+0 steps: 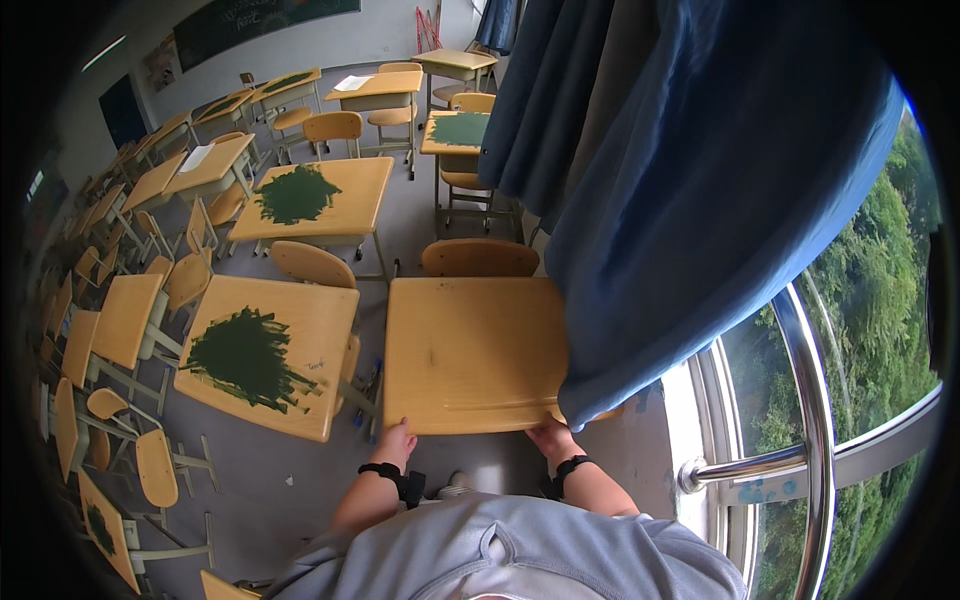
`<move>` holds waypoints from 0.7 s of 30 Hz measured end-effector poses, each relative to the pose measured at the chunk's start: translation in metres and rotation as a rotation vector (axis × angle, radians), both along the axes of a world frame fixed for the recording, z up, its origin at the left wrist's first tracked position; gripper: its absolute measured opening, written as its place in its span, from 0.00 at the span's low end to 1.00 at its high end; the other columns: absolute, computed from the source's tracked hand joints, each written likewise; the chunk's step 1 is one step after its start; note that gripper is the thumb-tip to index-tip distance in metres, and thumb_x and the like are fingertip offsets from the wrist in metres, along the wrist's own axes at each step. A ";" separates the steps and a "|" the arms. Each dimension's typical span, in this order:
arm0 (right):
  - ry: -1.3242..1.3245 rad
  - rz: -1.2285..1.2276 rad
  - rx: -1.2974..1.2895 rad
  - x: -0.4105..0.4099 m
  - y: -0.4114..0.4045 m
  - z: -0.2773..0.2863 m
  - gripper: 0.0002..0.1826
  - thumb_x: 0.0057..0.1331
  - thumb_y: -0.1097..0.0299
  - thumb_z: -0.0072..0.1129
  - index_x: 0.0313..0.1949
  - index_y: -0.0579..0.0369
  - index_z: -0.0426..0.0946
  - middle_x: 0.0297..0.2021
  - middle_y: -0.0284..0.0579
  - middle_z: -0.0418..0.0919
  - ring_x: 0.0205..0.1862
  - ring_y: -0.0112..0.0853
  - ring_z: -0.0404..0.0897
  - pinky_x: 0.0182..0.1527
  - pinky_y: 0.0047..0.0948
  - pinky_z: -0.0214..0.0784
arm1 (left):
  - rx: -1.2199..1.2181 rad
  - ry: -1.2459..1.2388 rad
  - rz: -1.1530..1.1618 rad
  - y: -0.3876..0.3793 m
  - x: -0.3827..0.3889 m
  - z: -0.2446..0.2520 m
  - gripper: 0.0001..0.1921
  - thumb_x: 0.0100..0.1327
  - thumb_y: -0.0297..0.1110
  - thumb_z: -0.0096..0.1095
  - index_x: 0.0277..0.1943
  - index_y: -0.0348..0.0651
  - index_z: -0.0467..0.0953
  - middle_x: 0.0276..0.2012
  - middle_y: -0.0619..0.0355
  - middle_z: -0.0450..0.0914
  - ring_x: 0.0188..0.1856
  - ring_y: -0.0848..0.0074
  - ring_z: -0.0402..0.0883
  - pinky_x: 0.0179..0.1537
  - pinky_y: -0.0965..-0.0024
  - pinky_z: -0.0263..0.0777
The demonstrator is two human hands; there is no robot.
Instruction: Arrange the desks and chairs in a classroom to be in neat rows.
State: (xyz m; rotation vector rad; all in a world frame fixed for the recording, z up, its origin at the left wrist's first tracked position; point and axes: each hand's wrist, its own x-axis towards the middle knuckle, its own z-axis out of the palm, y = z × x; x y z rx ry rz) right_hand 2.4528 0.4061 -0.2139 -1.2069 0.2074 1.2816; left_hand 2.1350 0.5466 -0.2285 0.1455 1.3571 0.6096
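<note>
A wooden-topped school desk [480, 352] stands directly before me, its near edge towards my body. My left hand [397, 441] grips that edge at its left corner, thumb on top and the other fingers partly hidden. Towards the right end of the same edge, my right hand [550, 438] holds on, its fingers mostly under the top. A blue curtain [675, 225] hangs over the desk's right side and its lower tip reaches close to my right hand. Behind the desk's far edge shows a wooden chair back [480, 259].
To the left is a desk with dark green paint [247, 360], and another painted desk [300, 196] stands beyond it. Many desks and chairs fill the far left. On my right are a metal window rail [810, 420] and a wall [637, 442]. A chalkboard [262, 26] hangs at the front.
</note>
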 end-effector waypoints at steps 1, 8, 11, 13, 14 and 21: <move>-0.009 0.029 -0.025 -0.005 -0.005 0.008 0.21 0.69 0.56 0.35 0.58 0.46 0.55 0.56 0.44 0.62 0.55 0.39 0.65 0.56 0.43 0.59 | -0.002 -0.031 0.005 -0.009 -0.007 -0.005 0.10 0.61 0.35 0.55 0.46 0.50 0.68 0.41 0.64 0.75 0.41 0.74 0.74 0.41 0.68 0.65; 0.034 0.035 -0.117 -0.027 -0.050 0.042 0.16 0.70 0.60 0.33 0.53 0.53 0.60 0.51 0.46 0.66 0.53 0.40 0.66 0.57 0.43 0.59 | -0.013 -0.082 -0.038 -0.041 -0.027 -0.014 0.11 0.60 0.37 0.57 0.45 0.53 0.68 0.40 0.66 0.74 0.39 0.75 0.72 0.40 0.69 0.66; 0.049 0.018 -0.152 -0.032 -0.058 0.049 0.16 0.70 0.61 0.33 0.54 0.53 0.59 0.52 0.47 0.65 0.53 0.41 0.67 0.58 0.45 0.58 | 0.010 -0.054 -0.056 -0.048 -0.025 0.001 0.11 0.60 0.36 0.57 0.46 0.53 0.67 0.41 0.65 0.74 0.40 0.75 0.72 0.41 0.67 0.66; 0.062 0.025 -0.160 -0.029 -0.061 0.054 0.15 0.69 0.62 0.35 0.53 0.53 0.60 0.51 0.46 0.66 0.52 0.40 0.67 0.57 0.45 0.59 | 0.012 -0.039 -0.037 -0.061 -0.025 0.002 0.12 0.60 0.36 0.57 0.46 0.53 0.67 0.42 0.65 0.73 0.40 0.75 0.72 0.41 0.66 0.66; 0.080 0.018 -0.200 -0.025 -0.058 0.054 0.15 0.69 0.62 0.36 0.52 0.53 0.61 0.48 0.46 0.68 0.50 0.40 0.69 0.56 0.45 0.60 | 0.014 -0.060 -0.023 -0.065 -0.025 0.000 0.13 0.60 0.36 0.57 0.47 0.54 0.67 0.43 0.65 0.73 0.41 0.74 0.72 0.42 0.66 0.66; 0.094 0.372 -0.305 0.025 -0.084 0.058 0.21 0.69 0.54 0.35 0.48 0.61 0.62 0.42 0.56 0.71 0.43 0.43 0.73 0.52 0.44 0.64 | 0.160 -0.256 0.017 -0.102 -0.011 0.000 0.17 0.58 0.39 0.59 0.50 0.51 0.67 0.45 0.64 0.74 0.47 0.75 0.72 0.47 0.66 0.63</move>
